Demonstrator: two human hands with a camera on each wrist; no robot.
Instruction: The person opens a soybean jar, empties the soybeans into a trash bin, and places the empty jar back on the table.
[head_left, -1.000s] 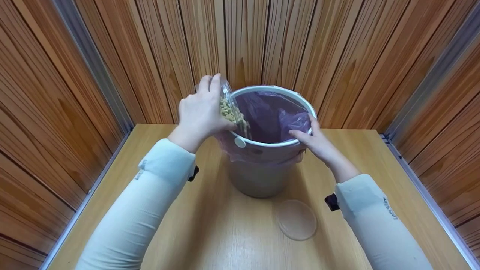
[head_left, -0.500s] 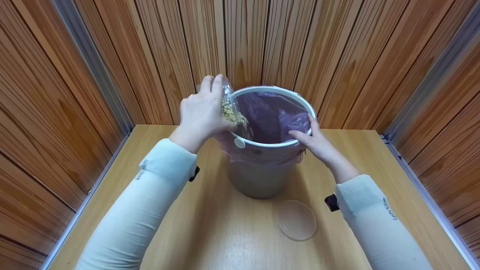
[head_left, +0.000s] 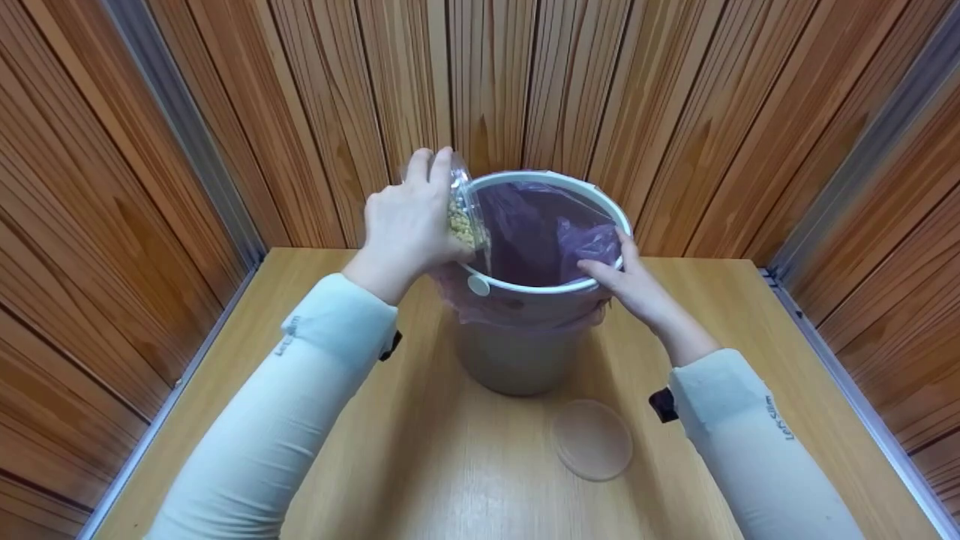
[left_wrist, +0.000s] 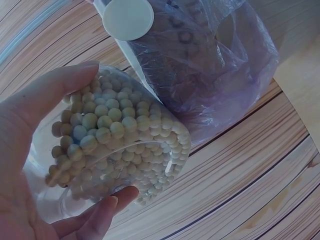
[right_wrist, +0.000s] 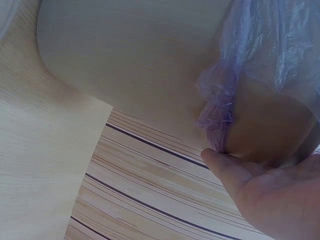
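Hands apart: L hand grips clear jar w/ small pale balls, tilted at L side of bin rim. R hand grips opp. side, purple bag folded over rim. Clear round disc flat on table, nr. bin.

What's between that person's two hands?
In the head view: the clear container of small beads, gripped by the left hand, then the bin, lined with a purple bag.
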